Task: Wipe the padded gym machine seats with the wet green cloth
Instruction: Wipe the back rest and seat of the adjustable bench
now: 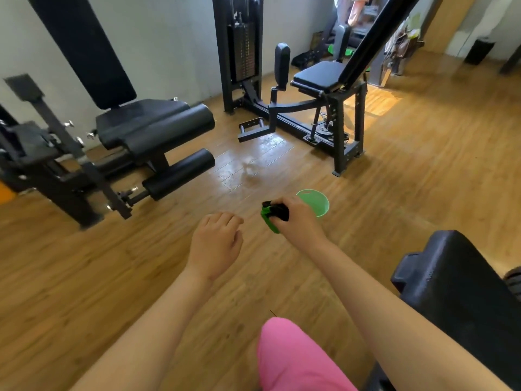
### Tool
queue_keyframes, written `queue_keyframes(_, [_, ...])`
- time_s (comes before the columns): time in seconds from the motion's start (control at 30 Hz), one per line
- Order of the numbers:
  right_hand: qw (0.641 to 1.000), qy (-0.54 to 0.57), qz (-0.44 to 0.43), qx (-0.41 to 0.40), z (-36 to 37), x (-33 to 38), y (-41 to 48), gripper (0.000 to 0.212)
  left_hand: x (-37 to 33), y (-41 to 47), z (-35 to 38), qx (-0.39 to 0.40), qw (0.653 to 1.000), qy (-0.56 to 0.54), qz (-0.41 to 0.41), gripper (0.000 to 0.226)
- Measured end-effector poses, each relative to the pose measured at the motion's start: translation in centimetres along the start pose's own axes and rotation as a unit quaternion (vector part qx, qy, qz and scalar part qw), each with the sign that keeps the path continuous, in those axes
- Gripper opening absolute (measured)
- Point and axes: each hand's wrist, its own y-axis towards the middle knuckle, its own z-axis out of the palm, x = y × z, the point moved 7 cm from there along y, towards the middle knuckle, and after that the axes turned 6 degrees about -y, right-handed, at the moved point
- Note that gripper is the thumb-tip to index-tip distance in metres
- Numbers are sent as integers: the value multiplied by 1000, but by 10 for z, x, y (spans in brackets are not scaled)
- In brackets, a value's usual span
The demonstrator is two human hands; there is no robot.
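I use the green basin (326,205) on the wooden floor (423,170) as my landmark. My right hand (297,220) hangs just on the near side of it, fingers curled tight around the green cloth (269,222). The cloth is bunched into a wad that sticks out on the left of the fist. Something dark sits in the same grip, and I cannot tell what it is. My left hand (217,244) hovers further left of the basin and nearer to me, apart from the cloth. Its fingers are loosely curled under, touching nothing and holding nothing. Beyond the basin the boards carry a shiny wet patch (253,162). Far left of the basin stands a machine with a black padded seat (141,122). Behind the basin, toward the wall, is a second padded seat (318,74). On the near right of the basin, a black pad (456,277) sits beside my right forearm.
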Motion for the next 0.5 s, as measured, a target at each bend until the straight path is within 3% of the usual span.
queue_keyframes(0.5, [998,44,33,8,-24,-86,54,34,-10,93,49,-29,996,-61,-65,28])
